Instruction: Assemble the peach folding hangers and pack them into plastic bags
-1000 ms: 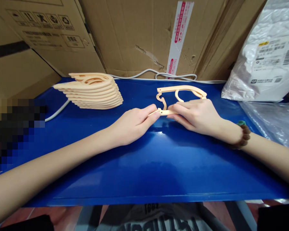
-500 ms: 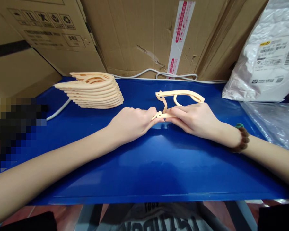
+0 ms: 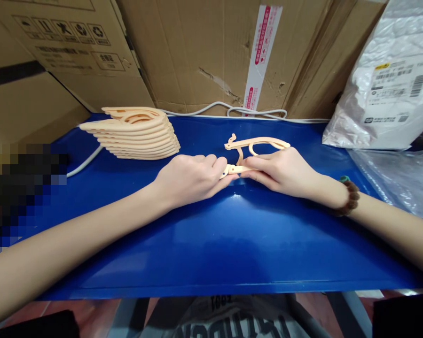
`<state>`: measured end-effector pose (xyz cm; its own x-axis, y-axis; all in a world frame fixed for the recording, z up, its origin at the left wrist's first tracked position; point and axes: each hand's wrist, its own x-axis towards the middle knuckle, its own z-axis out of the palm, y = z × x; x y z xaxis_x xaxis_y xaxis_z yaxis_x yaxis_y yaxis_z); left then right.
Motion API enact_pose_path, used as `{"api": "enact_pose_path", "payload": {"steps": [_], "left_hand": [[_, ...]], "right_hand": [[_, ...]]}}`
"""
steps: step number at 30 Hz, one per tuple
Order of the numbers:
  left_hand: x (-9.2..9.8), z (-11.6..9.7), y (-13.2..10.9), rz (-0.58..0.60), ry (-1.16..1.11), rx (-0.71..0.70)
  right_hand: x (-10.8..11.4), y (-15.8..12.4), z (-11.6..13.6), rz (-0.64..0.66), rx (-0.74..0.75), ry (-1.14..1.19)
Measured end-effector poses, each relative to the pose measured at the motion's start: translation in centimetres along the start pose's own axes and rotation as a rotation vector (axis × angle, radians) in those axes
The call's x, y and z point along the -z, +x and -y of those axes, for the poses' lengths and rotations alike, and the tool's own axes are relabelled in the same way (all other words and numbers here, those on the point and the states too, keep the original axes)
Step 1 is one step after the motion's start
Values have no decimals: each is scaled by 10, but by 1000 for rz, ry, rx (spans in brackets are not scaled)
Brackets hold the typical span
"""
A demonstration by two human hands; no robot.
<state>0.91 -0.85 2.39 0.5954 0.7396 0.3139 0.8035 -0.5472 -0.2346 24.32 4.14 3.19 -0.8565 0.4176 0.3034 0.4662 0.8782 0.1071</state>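
Note:
A cream plastic folding hanger (image 3: 262, 141) is between my hands above the blue table. Its upper arm slants away behind my right fingers, with a small hooked bit standing up at its left end. My right hand (image 3: 273, 169) is closed round the hanger, thumb and fingers pinching its near arm. Around the left end of that near arm, by a small holed joint, the fingertips of my left hand (image 3: 193, 180) are pressed together. Much of the near arm is hidden by my fingers. Left of them stands a neat stack of similar cream hangers (image 3: 137, 134).
Cardboard boxes (image 3: 197, 51) line the back of the blue table (image 3: 232, 244). A white cable (image 3: 193, 111) runs along their foot. At the right stand a white plastic parcel (image 3: 359, 108) and a clear plastic bag (image 3: 402, 183). A blurred-out patch covers the left edge.
The hanger's upper arm has tipped and come slightly lower and left. Its small hooked end has swung from below to above the arm. Both hands keep their grip, shifted slightly left.

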Motion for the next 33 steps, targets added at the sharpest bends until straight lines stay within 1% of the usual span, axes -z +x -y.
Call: {"api": "enact_pose_path", "payload": {"steps": [3,7,10,12,14,17,19,22,24,26,28,31,33], "left_hand": [[-6,1,-2,-41,6,-49],[-9,1,-3,-71,-15,-46],[-10,0,-2,-66,-22,-34],[-12,-1,0,-56,-24,-34],[-12,-2,2,-50,-23,-22],[-11,-3,1,-18,-35,45],[-11,-2,0,11,-45,107],[-11,-1,-1,28,-41,177],[-12,-1,-1,28,-36,191],[-13,-1,-1,15,-36,173],[-12,-1,-2,-19,-46,118],[-11,-1,-2,-71,-86,-34],[-10,0,-2,-78,-113,-167]], "right_hand": [[-1,-1,-2,13,3,15],[3,1,-5,14,7,101],[4,2,-8,43,7,189],[3,2,-10,52,-5,188],[1,1,-13,33,-18,148],[-1,-1,-15,-40,-35,146],[1,-2,-16,-124,-54,152],[5,-1,-22,-296,-161,67],[6,-1,-29,-338,-253,11],[4,-1,-37,-286,-313,14],[1,-1,-45,-177,-352,72],[-2,-1,-51,-10,-417,180],[-2,-2,-51,37,-433,197]]}}
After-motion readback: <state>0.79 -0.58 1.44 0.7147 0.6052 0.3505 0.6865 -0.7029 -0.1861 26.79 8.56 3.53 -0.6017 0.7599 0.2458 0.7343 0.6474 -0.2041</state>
